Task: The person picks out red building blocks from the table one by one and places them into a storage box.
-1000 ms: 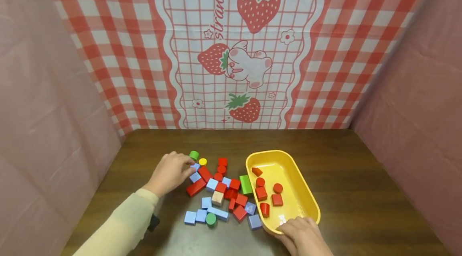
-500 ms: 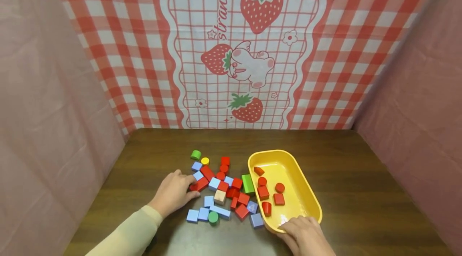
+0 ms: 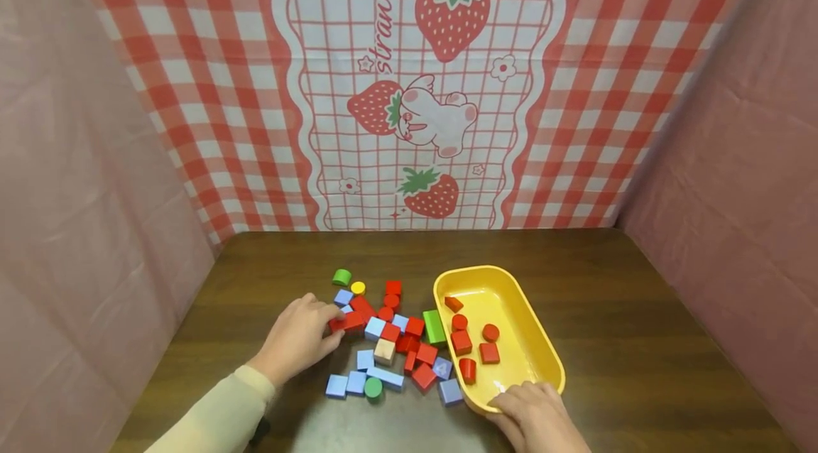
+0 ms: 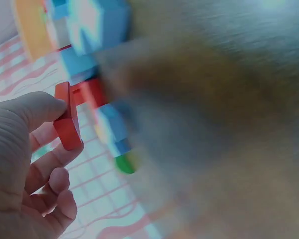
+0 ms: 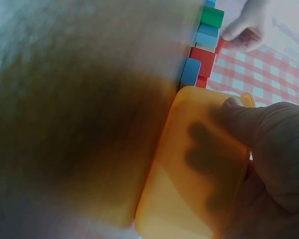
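Note:
Between thumb and fingers my left hand (image 3: 299, 336) pinches a long red block (image 4: 67, 117), which in the head view (image 3: 348, 322) lies at the left side of the block pile. A blue block (image 3: 344, 297), a green half-round block (image 3: 341, 277) and a yellow disc (image 3: 358, 288) are just beyond that hand. My right hand (image 3: 533, 416) grips the near rim of a yellow tray (image 3: 540, 339), thumb on the outer wall in the right wrist view. Several red blocks lie in the tray, among them a cube (image 3: 461, 342) and a cylinder (image 3: 468, 370).
Red and blue blocks lie loosely between hand and tray, with a plain wooden cube (image 3: 385, 351) among them. A green block (image 3: 434, 328) stands against the tray's left side. A dark green cylinder (image 3: 373, 388) is near the front. A checked cloth (image 3: 588, 84) hangs behind the table.
My left hand has come back from the blue block near the green piece, toward me, and taken hold of the long red block. The right hand stays on the tray.

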A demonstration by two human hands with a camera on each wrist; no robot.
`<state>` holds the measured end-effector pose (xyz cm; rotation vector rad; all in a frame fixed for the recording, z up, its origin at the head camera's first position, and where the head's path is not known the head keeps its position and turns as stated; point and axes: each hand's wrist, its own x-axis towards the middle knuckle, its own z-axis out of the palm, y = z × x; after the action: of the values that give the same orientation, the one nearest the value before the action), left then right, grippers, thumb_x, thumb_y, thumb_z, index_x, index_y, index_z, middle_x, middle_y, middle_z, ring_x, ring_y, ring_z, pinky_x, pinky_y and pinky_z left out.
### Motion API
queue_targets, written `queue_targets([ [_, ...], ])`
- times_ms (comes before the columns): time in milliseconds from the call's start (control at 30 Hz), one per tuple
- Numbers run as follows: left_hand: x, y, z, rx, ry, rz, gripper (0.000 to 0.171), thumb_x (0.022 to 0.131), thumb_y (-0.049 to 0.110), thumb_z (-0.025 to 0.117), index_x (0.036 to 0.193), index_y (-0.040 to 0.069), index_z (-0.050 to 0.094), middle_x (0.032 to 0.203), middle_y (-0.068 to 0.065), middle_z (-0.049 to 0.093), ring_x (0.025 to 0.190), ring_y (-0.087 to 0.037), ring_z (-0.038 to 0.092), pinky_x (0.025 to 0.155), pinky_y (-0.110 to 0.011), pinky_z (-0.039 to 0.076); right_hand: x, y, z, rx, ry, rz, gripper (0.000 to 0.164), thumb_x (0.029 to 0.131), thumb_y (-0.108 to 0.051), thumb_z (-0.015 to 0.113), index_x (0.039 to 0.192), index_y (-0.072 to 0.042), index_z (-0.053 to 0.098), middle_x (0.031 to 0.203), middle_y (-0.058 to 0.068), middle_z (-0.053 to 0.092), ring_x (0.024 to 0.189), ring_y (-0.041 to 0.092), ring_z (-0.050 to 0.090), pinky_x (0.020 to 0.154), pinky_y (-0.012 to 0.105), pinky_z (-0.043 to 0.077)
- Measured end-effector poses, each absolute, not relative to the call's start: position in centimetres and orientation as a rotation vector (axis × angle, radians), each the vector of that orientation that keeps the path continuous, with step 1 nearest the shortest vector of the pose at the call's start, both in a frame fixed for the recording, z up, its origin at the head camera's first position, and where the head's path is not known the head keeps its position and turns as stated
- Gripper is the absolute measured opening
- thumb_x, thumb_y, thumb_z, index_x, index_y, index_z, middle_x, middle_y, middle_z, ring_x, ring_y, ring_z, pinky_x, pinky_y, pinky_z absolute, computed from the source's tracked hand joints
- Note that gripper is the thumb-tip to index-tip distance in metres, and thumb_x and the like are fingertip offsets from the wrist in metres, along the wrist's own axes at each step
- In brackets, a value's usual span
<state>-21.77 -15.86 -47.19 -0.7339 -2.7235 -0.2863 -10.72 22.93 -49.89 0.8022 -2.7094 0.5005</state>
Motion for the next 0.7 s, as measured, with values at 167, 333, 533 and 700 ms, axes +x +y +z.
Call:
queue_targets([
  [167, -21.6, -14.4, -45.0, -0.737, -2.601, -0.339, 0.023, 0.076, 0.030, 0.082, 0.094, 0.017, 0.076, 0.082, 0.006, 0.072, 0.073, -0.012, 0.045, 0.064, -0.031, 0.045, -10.7, 22.9, -49.8, 0.797, -2.716, 0.495, 0.014, 0.079, -0.029, 0.082, 0.086, -0.032, 0.071, 0.080, -0.027, 0.058, 0.075, 0.000, 0.050, 0.070, 0.033, 0.037],
  [333, -21.0, -11.0, -43.6, -0.825, -2.537, -0.417, 0.022, 0.080, 0.031, 0.078, 0.098, 0.018, 0.076, 0.086, 0.008, 0.072, 0.075, -0.010, 0.044, 0.065, -0.030, 0.045, -10.8, 22.8, -49.9, 0.827, -2.628, 0.471, 0.017, 0.076, -0.026, 0.084, 0.083, -0.032, 0.069, 0.079, -0.026, 0.057, 0.074, 0.000, 0.050, 0.069, 0.030, 0.036],
  [533, -20.8, -6.0, -42.9, -0.957, -2.491, -0.504, 0.021, 0.082, 0.031, 0.077, 0.101, 0.020, 0.076, 0.092, 0.010, 0.071, 0.077, -0.009, 0.043, 0.065, -0.029, 0.043, -10.7, 22.8, -49.9, 0.809, -2.662, 0.484, 0.015, 0.078, -0.027, 0.083, 0.082, -0.032, 0.069, 0.079, -0.025, 0.058, 0.075, 0.002, 0.051, 0.069, 0.033, 0.036],
  [700, -21.6, -1.9, -43.0, -1.031, -2.505, -0.493, 0.021, 0.085, 0.034, 0.075, 0.101, 0.021, 0.076, 0.093, 0.010, 0.072, 0.077, -0.009, 0.043, 0.069, -0.028, 0.044, -10.7, 23.0, -50.2, 0.804, -2.618, 0.470, 0.017, 0.075, -0.026, 0.084, 0.081, -0.031, 0.069, 0.078, -0.024, 0.058, 0.074, 0.001, 0.051, 0.069, 0.032, 0.036],
])
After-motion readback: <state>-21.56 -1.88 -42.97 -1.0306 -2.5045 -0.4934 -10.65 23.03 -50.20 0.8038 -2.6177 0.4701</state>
